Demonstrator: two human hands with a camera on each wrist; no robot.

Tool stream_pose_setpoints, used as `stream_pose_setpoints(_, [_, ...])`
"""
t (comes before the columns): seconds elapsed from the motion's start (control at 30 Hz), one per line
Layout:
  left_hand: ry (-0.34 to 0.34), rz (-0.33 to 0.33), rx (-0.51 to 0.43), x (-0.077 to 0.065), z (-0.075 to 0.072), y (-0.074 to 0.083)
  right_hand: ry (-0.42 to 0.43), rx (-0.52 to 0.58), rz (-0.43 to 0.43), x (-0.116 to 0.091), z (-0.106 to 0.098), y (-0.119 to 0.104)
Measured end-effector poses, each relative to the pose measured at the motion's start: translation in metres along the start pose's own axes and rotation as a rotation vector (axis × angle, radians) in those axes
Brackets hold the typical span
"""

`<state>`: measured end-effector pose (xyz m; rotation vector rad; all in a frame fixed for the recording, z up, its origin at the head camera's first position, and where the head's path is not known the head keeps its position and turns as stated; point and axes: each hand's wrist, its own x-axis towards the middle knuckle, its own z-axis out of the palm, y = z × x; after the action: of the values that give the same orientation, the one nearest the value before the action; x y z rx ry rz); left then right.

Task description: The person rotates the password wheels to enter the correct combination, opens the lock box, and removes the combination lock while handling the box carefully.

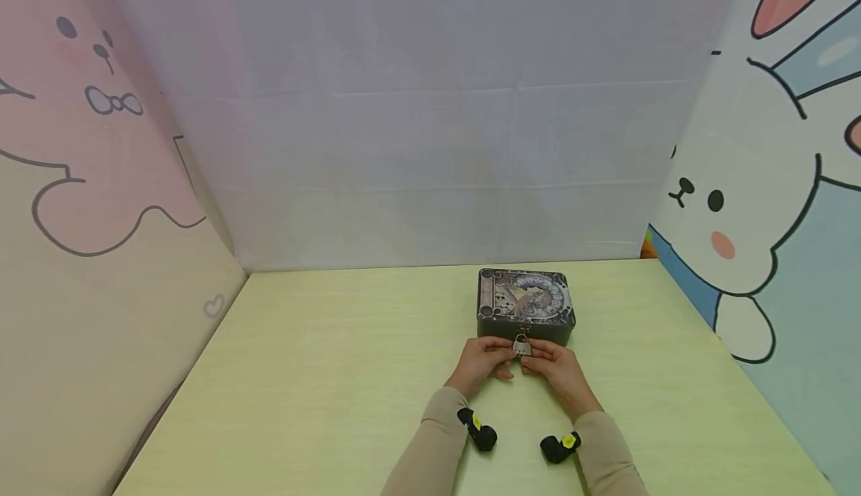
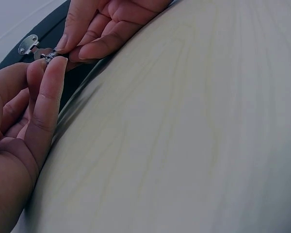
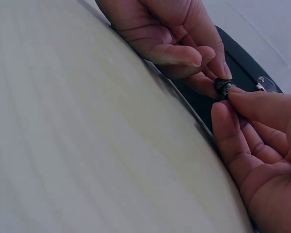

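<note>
A dark tin box [image 1: 528, 303] with an ornate printed lid sits at the back of the table, right of centre. On its front hangs a small silver combination padlock [image 1: 522, 345], below a metal latch [image 2: 29, 44]. My left hand [image 1: 476, 365] pinches the padlock from the left between thumb and fingers. From the other side my right hand [image 1: 563, 373] pinches it too. Number dials show on the padlock [image 3: 225, 88] in the right wrist view, partly covered by fingertips; whether its shackle is locked I cannot tell.
The pale wood-grain table [image 1: 323, 376] stretches out on both sides of the box. A white sheet [image 1: 430, 145] hangs behind it. Cartoon-printed panels [image 1: 760, 205] flank the table. Black wrist devices [image 1: 480, 436] sit at both sleeves.
</note>
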<state>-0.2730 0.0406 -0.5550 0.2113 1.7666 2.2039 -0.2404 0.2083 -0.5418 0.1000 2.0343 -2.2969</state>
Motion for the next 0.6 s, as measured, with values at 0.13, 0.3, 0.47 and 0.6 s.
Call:
stream_pose_setpoints(0.13, [0.000,0.001,0.000,-0.0004,0.0001,0.0001,0.004,-0.002,0.003,-0.0003,0.0005,-0.0007])
stream_pose_setpoints(0.3, [0.001,0.000,0.001,-0.0015,0.0002,0.0002,0.003,0.005,0.003,-0.0009,0.0006,-0.0013])
stream_pose_setpoints(0.47, [-0.001,0.002,-0.002,-0.0014,0.0005,0.0008,0.009,0.002,0.006,-0.0009,0.0008,-0.0020])
stream_pose_setpoints(0.6, [-0.006,0.004,-0.001,-0.0011,0.0003,0.0011,0.004,-0.006,0.000,-0.0004,0.0005,-0.0019])
